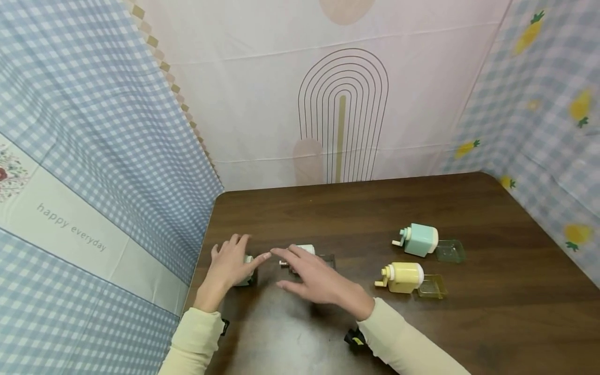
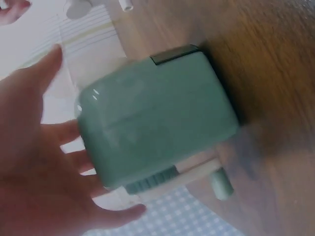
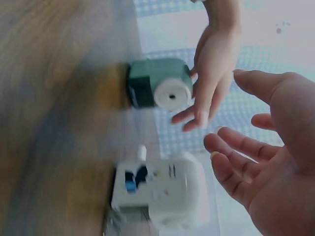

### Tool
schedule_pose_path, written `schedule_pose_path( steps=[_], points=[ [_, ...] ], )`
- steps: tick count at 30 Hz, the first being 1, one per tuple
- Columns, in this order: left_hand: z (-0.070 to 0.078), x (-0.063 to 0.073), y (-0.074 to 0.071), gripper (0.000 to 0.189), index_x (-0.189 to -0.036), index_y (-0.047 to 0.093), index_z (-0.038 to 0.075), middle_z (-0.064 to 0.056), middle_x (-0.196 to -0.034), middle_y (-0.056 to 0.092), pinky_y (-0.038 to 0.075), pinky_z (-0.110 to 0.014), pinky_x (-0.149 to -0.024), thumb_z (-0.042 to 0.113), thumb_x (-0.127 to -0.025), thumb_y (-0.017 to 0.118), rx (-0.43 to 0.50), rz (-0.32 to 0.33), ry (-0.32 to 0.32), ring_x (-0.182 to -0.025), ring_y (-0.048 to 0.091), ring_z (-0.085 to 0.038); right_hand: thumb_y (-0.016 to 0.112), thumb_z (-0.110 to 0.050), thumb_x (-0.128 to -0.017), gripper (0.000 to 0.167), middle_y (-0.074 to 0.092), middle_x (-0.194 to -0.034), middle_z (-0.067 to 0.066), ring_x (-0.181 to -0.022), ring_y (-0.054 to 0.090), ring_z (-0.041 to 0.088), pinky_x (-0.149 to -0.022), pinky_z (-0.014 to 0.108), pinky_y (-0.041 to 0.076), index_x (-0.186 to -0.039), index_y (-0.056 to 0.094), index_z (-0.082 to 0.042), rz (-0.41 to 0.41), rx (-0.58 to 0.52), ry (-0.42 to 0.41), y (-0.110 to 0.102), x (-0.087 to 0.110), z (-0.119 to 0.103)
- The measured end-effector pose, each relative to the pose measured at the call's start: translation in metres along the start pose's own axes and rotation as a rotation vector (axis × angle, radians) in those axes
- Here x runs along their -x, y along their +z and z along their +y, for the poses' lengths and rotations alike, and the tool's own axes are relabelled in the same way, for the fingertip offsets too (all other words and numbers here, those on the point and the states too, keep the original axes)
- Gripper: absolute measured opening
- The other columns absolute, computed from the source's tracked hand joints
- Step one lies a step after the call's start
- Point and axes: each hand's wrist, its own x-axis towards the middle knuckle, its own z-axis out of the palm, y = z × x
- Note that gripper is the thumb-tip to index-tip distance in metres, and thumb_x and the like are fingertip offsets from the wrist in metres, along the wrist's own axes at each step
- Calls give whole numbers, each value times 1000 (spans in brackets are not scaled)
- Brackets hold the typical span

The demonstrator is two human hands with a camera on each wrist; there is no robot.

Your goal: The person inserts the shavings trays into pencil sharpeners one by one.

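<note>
My left hand point(image 1: 233, 264) reaches over a green crank pencil sharpener point(image 2: 157, 118), mostly hidden beneath it in the head view. The left fingers are spread beside the top of its body; whether they touch it I cannot tell. A round white front with a small dark hole shows on this sharpener in the right wrist view. My right hand point(image 1: 321, 276) hovers above a white pencil sharpener point(image 3: 172, 191) with a dark printed picture on its side. Its fingers are loosely extended and hold nothing. A see-through tray point(image 1: 330, 260) sticks out from the white sharpener.
To the right stand a light-blue pencil sharpener point(image 1: 420, 240) and a yellow one point(image 1: 404, 277), each with a clear tray pulled out and a crank on its left. The brown wooden table point(image 1: 356, 208) meets hanging cloths point(image 1: 253, 114) at the back and sides.
</note>
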Motion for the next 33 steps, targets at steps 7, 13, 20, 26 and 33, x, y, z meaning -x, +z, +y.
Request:
schedule_pose_path(
  steps=[7, 13, 20, 26, 33],
  points=[
    [30, -6, 6, 88, -161, 44, 16, -13, -164, 37, 28, -70, -117, 72, -95, 63, 136, 149, 135, -147, 40, -43, 76, -44, -99, 70, 60, -120, 4, -106, 56, 19, -89, 39, 52, -157, 49, -17, 123, 40, 35, -18, 9, 24],
    [50, -16, 12, 91, -166, 35, 24, -9, -172, 25, 27, -68, -119, 77, -95, 57, 155, 190, 155, -155, 28, -38, 81, -49, -93, 80, 59, -136, 7, -126, 54, 28, -101, 55, 48, -158, 49, -17, 163, 115, 97, -29, 16, 39],
    [63, -26, 15, 98, -170, 25, 29, -3, -177, 12, 25, -69, -121, 77, -92, 61, 140, 175, 236, -161, 17, -35, 84, -53, -89, 94, 48, -157, 11, -143, 44, 35, -106, 65, 42, -165, 39, -22, 166, 170, 146, -45, 25, 51],
    [71, -30, 16, 98, -170, 21, 33, 3, -178, 7, 26, -71, -119, 77, -92, 62, 156, 151, 298, -163, 10, -30, 84, -62, -84, 106, 38, -166, 12, -153, 32, 38, -111, 73, 34, -168, 33, -21, 148, 206, 164, -60, 31, 57],
    [77, -31, 21, 102, -171, 17, 36, 2, -178, 11, 29, -70, -119, 79, -90, 62, 174, 11, 300, -162, 14, -29, 86, -67, -78, 121, 29, -171, 13, -158, 24, 39, -112, 75, 33, -170, 24, -19, 79, 248, 219, -69, 37, 66]
  ],
)
